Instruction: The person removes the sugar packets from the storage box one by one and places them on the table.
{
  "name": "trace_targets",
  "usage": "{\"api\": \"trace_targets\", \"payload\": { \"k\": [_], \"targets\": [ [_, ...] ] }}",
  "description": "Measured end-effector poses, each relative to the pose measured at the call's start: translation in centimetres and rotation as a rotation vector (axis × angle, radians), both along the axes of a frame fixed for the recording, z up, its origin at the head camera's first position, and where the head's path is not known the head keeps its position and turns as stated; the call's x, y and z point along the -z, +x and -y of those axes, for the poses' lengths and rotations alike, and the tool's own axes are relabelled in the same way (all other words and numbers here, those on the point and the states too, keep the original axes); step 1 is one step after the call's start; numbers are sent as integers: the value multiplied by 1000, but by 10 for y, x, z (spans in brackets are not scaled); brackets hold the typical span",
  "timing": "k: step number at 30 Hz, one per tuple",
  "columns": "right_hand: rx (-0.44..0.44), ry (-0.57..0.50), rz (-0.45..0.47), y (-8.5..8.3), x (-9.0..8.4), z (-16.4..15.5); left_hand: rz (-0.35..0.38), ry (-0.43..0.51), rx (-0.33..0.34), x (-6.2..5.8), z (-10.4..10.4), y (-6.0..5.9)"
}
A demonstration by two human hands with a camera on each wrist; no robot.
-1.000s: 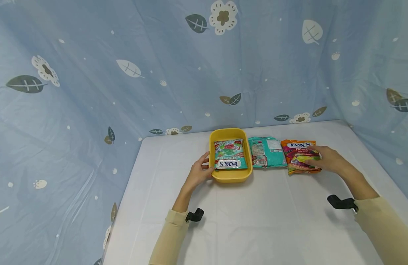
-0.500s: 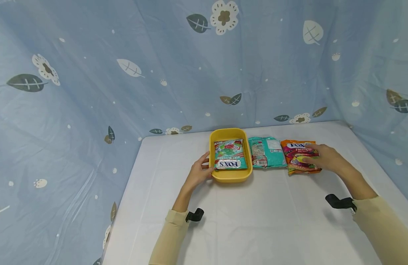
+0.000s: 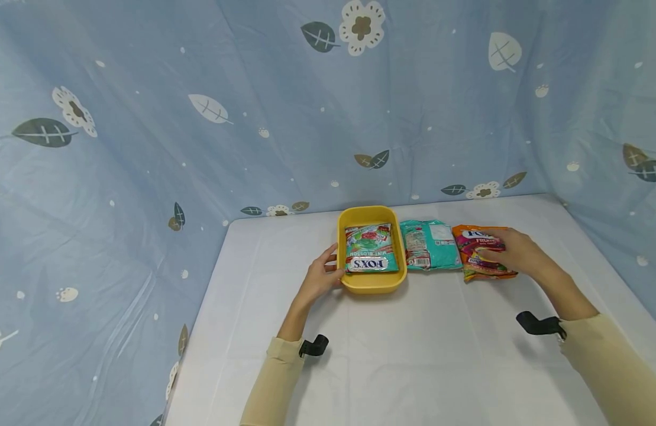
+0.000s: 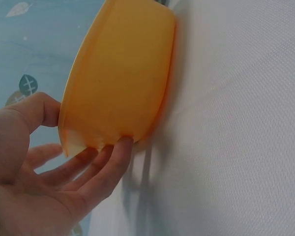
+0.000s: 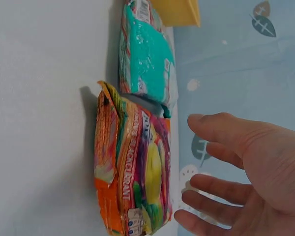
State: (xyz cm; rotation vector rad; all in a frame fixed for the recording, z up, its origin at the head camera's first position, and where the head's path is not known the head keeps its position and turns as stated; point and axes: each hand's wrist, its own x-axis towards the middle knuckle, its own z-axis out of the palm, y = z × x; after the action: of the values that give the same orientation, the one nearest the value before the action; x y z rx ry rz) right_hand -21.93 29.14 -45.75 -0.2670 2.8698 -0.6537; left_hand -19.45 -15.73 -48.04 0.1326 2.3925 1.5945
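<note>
A yellow plastic tub (image 3: 372, 286) stands on the white table, holding a green candy bag (image 3: 371, 248) labelled Fox's Mint Blossom. My left hand (image 3: 319, 277) touches the tub's near left side; in the left wrist view its thumb meets the rim and its relaxed fingertips rest against the outer wall. To the tub's right lies a teal candy bag (image 3: 431, 245), back side up. Beside that is an orange and purple Fox's fruit candy bag (image 3: 475, 260). Over its right part hovers my right hand (image 3: 522, 251), fingers spread and apart from the bag in the right wrist view.
A blue patterned curtain (image 3: 285, 130) hangs along the table's back and sides. The white tabletop (image 3: 413, 355) stretches out in front of the tub and bags. Black camera mounts (image 3: 314, 345) sit at both sleeves' cuffs.
My right hand has shifted slightly left, farther over the fruit candy bag. The left hand, the tub and the bags stay where they were.
</note>
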Motion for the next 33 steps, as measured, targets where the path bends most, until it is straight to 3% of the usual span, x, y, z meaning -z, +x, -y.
{"api": "trace_targets", "payload": {
  "k": [3, 7, 22, 33],
  "targets": [
    [3, 3, -6, -1, -1, 4, -4, 10, -21, 16, 2, -7],
    [-1, 4, -15, -1, -4, 11, -23, 7, -42, 28, 4, -10],
    [-33, -29, -36, -6, -12, 38, -37, -6, -31, 29, 5, -11],
    [-83, -43, -102, -8, -21, 64, -35, -14, -29, 31, 6, -12]
  ]
}}
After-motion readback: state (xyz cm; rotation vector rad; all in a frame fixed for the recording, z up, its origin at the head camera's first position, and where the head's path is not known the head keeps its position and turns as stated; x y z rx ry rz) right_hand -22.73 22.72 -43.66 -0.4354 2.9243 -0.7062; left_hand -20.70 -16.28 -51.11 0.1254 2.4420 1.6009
